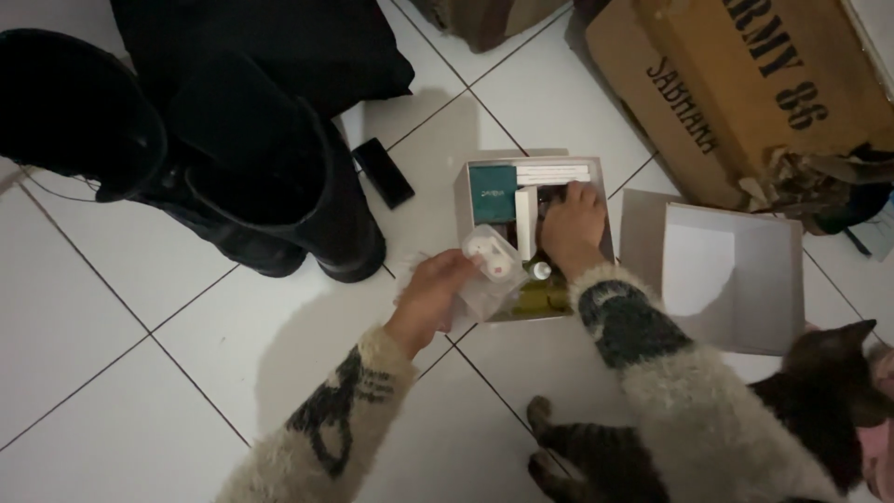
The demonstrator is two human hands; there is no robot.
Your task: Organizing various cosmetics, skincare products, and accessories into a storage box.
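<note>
1. The tiled floor fills most of the frame, with a big brown cardboard carton at the upper right and a pair of tall black boots at the upper left
2. A tabby cat crouches at the lower right, just beside my right sleeve
3. A flat white lid lies on the floor right of centre, already off and set apart from its box
4. The small open box sits at centre frame; inside I can see a teal packet, a white carton and a small bottle cap, so it is still largely full
5. A black phone lies on the floor between the boots and the box
6. My right hand is reaching into the box, fingers curled down among the contents; I cannot tell whether it grips anything
7. My left hand is clenched on a clear plastic bag with a small white and pink item inside, held at the box's left edge, one piece out and the rest left
</note>
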